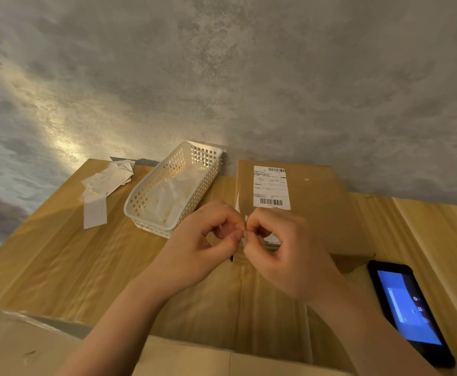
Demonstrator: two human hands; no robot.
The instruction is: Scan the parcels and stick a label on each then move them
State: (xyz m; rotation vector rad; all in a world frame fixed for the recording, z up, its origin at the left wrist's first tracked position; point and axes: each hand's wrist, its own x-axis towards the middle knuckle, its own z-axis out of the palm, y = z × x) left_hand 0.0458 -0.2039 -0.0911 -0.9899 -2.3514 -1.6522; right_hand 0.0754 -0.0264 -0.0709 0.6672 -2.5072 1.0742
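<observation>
A flat brown cardboard parcel (317,213) lies at the back right of the work surface, with a white shipping label (270,188) stuck on its top. In front of the parcel's near left corner, my left hand (197,248) and my right hand (284,253) meet fingertip to fingertip. Between them they pinch a small white label (244,241), seen edge-on. A black handheld scanner (409,310) with a lit blue screen lies at the right, touched by neither hand.
A white plastic basket (140,210) holding crumpled clear backing stands left of the parcel. A heap of white paper slips (105,185) lies at the back left. The surface is brown cardboard (59,261), against a grey wall.
</observation>
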